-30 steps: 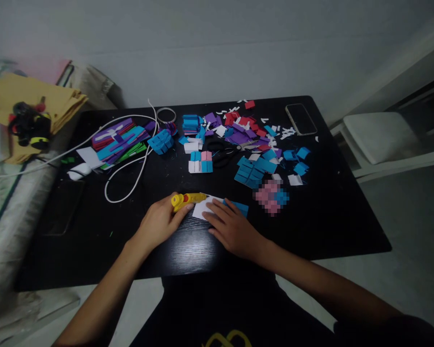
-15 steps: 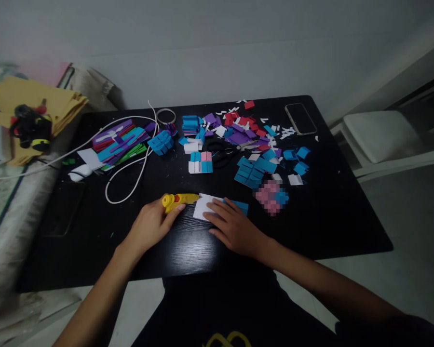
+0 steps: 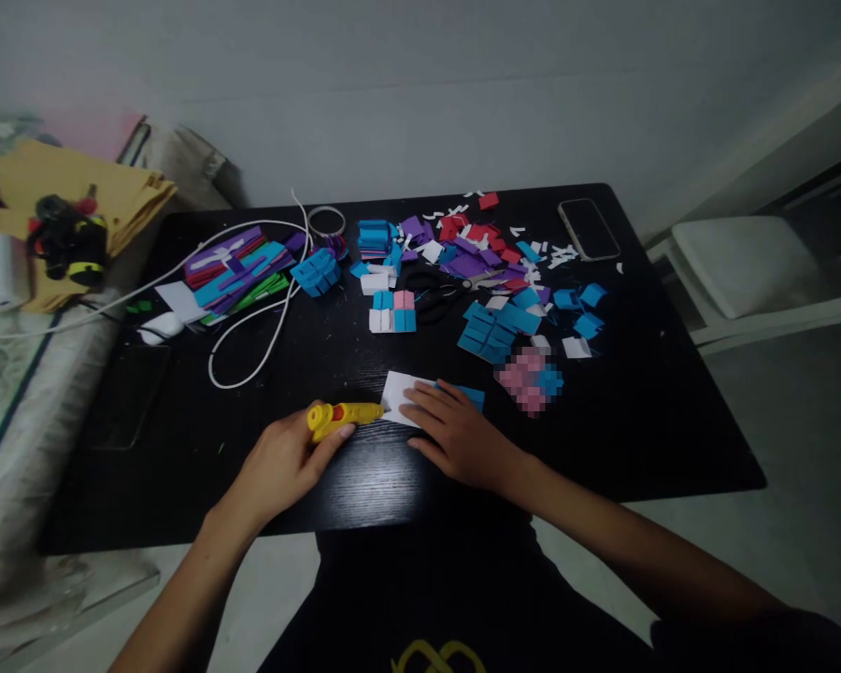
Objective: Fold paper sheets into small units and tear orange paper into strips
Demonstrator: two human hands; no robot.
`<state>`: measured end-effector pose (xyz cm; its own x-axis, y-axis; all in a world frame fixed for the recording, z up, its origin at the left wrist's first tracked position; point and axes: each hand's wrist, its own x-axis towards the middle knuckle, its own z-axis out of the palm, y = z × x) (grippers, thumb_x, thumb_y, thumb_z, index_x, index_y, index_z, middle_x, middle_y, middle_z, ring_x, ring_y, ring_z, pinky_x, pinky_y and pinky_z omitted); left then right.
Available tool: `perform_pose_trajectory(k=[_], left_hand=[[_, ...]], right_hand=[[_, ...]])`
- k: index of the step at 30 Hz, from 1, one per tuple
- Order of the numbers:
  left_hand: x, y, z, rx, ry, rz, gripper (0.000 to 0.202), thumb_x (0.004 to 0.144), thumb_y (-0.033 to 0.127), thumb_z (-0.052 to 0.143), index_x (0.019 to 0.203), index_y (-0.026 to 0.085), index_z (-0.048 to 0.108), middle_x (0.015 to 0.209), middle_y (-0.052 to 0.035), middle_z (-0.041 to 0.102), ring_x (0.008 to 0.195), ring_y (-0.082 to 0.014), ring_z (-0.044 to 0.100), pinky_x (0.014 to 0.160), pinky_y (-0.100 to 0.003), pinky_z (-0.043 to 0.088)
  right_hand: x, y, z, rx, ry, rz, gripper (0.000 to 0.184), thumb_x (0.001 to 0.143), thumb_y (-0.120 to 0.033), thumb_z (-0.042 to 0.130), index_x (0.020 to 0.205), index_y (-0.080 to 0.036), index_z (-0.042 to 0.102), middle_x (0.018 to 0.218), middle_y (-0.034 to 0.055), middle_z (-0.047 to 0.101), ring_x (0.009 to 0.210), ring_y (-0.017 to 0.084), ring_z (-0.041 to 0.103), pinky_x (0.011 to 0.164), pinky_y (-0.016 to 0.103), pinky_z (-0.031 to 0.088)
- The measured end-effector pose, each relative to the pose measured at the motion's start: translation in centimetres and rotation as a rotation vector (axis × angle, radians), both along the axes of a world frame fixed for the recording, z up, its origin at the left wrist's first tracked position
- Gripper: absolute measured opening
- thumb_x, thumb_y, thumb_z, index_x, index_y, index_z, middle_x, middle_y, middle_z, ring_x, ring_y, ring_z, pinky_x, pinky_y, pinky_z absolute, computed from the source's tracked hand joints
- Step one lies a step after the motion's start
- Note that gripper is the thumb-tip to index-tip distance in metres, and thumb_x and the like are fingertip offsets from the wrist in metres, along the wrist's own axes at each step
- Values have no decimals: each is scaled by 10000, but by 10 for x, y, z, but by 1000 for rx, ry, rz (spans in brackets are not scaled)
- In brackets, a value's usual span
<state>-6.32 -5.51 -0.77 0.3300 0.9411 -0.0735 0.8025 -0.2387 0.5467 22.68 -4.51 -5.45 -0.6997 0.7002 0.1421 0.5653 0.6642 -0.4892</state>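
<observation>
My left hand (image 3: 284, 460) grips a small yellow cutter (image 3: 343, 415) with a red button, its tip pointing right at the lower edge of a white paper piece (image 3: 402, 393). My right hand (image 3: 455, 436) lies flat, fingers spread, pressing down that white piece and a blue piece (image 3: 473, 395) that sticks out beyond the fingers. Both rest on the black table (image 3: 645, 411) near its front edge.
Blue, purple, red and white paper scraps (image 3: 494, 322) litter the table's middle and back, with black scissors (image 3: 434, 297), a tape ring (image 3: 325, 221), a white cable (image 3: 249, 369), a stack of coloured strips (image 3: 235, 271) and a phone (image 3: 589, 229). A white chair (image 3: 743, 262) stands to the right.
My left hand drew the yellow cutter back toward me and slightly left along the white paper's edge. My right hand stayed pressed on the paper.
</observation>
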Motion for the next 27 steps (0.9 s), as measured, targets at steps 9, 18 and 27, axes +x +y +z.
perform_pose_trajectory(k=[9,18,27], left_hand=[[7,-3,-1,-51,24,-25,426,1057,566,472,826,220,565,767,-29,664,612,-183,644,554,-305,451],[-14,2,10,-29,29,7,404,1039,575,500,866,226,608,775,-7,650,614,-178,631,601,-312,486],[-35,38,-19,221,388,111,474,1044,386,404,1358,64,556,1267,-245,601,1063,-360,656,912,-482,556]], right_hand=[[4,5,-1,10,26,11,407,1042,-294,591,1409,-120,627,1495,179,632,1458,308,532,1223,546,415],[5,7,0,10,30,11,387,1047,-299,590,1401,-148,626,1494,157,636,1460,290,531,1224,513,412],[7,11,0,28,50,34,335,1050,-231,561,1357,-149,669,1443,147,679,1439,277,557,1209,516,437]])
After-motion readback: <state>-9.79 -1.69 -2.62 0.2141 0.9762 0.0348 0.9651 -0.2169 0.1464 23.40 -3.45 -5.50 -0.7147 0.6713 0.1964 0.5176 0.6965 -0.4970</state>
